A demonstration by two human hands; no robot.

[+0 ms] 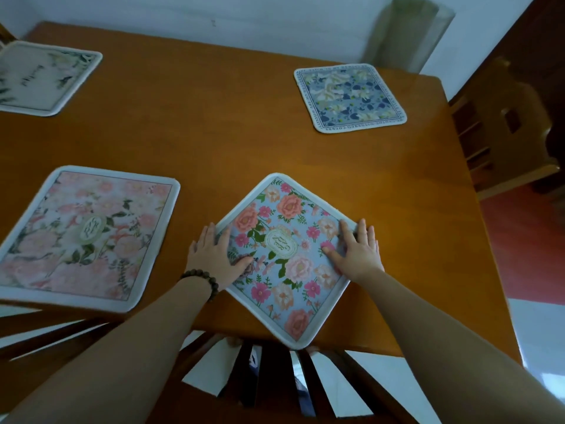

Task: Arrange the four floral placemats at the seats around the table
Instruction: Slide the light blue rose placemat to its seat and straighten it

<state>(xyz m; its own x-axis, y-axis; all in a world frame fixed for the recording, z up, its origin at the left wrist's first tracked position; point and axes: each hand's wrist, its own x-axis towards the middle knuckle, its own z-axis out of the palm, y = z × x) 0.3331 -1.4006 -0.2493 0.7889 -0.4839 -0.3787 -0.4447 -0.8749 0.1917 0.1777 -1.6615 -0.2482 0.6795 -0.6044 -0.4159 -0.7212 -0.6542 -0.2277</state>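
Observation:
Four floral placemats lie on the wooden table. A blue mat with pink flowers sits near the front edge, turned like a diamond, its near corner over the edge. My left hand lies flat on its left corner and my right hand lies flat on its right corner, fingers spread. A pink floral mat rests at the front left. A pale cream mat is at the far left. A blue-grey mat lies at the far right.
A slatted chair back stands just below the table's front edge, another chair back at the lower left. A carved wooden chair stands at the right side. A white wall runs behind the table.

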